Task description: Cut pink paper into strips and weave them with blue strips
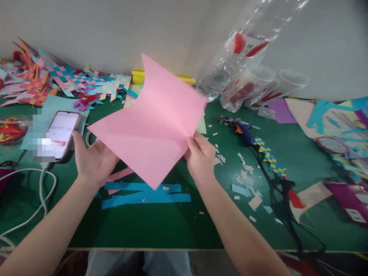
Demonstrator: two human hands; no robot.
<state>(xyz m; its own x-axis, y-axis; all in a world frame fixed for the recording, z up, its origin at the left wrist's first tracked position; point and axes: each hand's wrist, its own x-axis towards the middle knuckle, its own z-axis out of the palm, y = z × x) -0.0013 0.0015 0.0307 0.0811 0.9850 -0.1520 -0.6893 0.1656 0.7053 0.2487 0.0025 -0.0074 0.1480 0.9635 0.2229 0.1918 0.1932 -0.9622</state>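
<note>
A large sheet of pink paper with a curved cut-out on its left side is held up above the green table. My right hand pinches its right edge between thumb and fingers. Under the sheet's lower left edge lies my left hand, palm up, thumb spread; its fingertips are hidden behind the paper. Below the sheet, blue paper strips lie on the table, with pink strips partly under my left hand.
A lit phone with a white cable lies at left, near woven paper pieces. At right are a blue glue gun, paper scraps and a purple box. A plastic bottle and paper cups stand behind.
</note>
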